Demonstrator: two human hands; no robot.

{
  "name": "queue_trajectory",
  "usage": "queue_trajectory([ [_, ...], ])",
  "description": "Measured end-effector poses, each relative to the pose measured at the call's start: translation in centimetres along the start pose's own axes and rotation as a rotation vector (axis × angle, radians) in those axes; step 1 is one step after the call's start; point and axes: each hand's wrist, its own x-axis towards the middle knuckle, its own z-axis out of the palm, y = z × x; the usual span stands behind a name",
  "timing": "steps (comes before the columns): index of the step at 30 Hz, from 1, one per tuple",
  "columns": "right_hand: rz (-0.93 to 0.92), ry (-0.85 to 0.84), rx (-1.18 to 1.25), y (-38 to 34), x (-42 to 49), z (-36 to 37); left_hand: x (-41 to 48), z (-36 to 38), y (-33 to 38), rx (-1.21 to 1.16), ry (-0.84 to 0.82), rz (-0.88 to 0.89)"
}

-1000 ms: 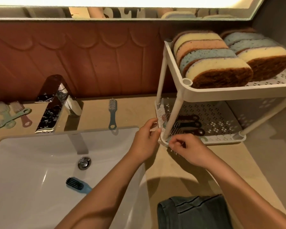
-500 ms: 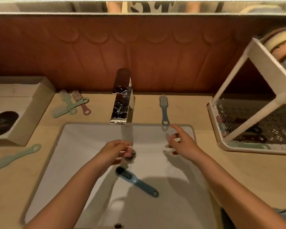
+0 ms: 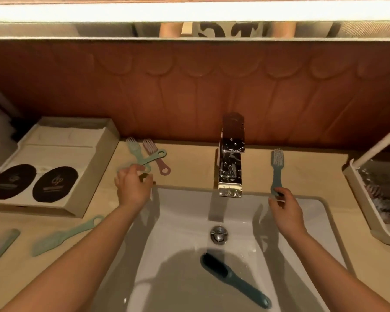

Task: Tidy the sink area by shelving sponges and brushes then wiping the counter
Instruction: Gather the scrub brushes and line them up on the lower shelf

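At the back edge of the table (image 3: 196,165), the right hand (image 3: 285,209) pinches the handle end of the blue brush (image 3: 277,167) beside the tap (image 3: 231,158). The left hand (image 3: 133,188) curls its fingers (image 3: 131,173) over the near ends of the crossed green brushes (image 3: 137,155) by the pink brush (image 3: 154,157); whether that grip has closed cannot be told. Plenty left, it seems: a dark brush (image 3: 232,278) lies in the sink (image 3: 178,221), two further green brushes (image 3: 63,236) lie at the left, the rack (image 3: 356,192) waits, and wiping looks not yet begun.
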Motion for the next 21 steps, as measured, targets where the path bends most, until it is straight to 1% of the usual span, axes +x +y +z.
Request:
queue_trajectory([
  [2, 0.027, 0.072, 0.043, -0.1, 0.1, 0.4, 1.9, -0.6, 0.0, 0.170, 0.006, 0.040],
  [4, 0.071, 0.128, 0.117, -0.2, 0.0, 1.1, 3.3, -1.2, -0.7, 0.272, -0.014, 0.062],
  [7, 0.113, 0.193, 0.184, -0.5, -0.4, 2.0, 4.7, -1.5, -2.6, 0.361, -0.108, 0.092],
  [9, 0.143, 0.226, 0.214, -0.9, -0.7, 2.5, 5.3, -1.5, -3.4, 0.386, -0.140, 0.109],
  [11, 0.187, 0.254, 0.270, -1.4, -1.0, 2.8, 5.3, -1.6, -3.7, 0.436, -0.137, 0.136],
  [14, 0.243, 0.282, 0.328, -1.5, -1.2, 3.2, 5.2, -1.6, -4.4, 0.580, -0.093, 0.210],
  [18, 0.293, 0.290, 0.371, -1.6, -1.5, 3.4, 4.8, -2.0, -4.9, 0.589, -0.073, 0.238],
  [21, 0.355, 0.280, 0.511, -1.8, -1.8, 3.4, 4.7, -2.4, -5.0, 0.531, -0.128, 0.227],
])
